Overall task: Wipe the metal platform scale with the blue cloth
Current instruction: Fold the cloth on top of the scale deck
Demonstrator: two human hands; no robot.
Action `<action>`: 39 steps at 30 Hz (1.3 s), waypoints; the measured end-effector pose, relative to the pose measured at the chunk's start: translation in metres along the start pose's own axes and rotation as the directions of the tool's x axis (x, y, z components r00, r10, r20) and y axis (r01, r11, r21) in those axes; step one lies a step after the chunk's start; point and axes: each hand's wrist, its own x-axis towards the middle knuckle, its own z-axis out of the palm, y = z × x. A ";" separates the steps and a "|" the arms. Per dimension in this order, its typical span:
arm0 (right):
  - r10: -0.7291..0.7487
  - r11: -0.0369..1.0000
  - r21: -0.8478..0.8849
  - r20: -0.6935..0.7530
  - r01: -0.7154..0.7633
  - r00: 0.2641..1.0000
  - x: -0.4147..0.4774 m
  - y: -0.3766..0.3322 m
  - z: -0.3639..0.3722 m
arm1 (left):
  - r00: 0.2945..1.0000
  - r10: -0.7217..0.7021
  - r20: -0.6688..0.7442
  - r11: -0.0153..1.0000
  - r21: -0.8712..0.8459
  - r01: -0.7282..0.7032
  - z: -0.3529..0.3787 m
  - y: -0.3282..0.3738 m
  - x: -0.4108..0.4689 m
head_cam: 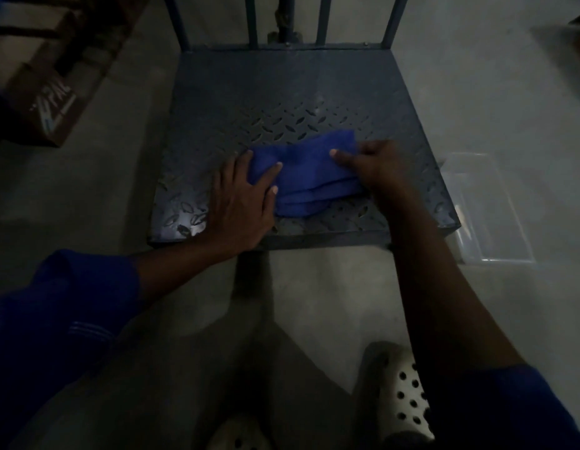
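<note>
The metal platform scale (282, 89) is a dark tread-plate square on the floor, with upright bars at its far edge. A folded blue cloth (309, 172) lies on its near half. My left hand (239, 203) lies flat, with its straight fingers resting on the cloth's left end. On the cloth's right end sits my right hand (373, 164), thumb on top of the fabric and fingers curled around the edge.
A brown cardboard box (51, 89) sits on the floor at the left. A clear plastic tray (490, 206) lies on the floor just right of the scale. My perforated light shoes (402, 391) are at the bottom, close to the scale's front edge.
</note>
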 end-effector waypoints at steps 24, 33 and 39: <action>-0.519 0.702 -0.407 0.271 0.585 0.811 -0.020 0.046 -0.011 | 0.927 0.364 -0.089 0.878 -0.299 -0.374 0.006 -0.049 0.008; -0.579 0.647 -0.461 0.223 0.608 0.784 -0.021 0.043 -0.014 | 0.930 0.347 -0.121 0.894 -0.259 -0.367 0.013 -0.045 0.026; -0.825 0.470 -0.567 -0.009 0.676 0.566 -0.048 0.034 0.000 | 0.958 -0.267 -0.100 0.892 -0.403 0.207 0.000 -0.050 0.052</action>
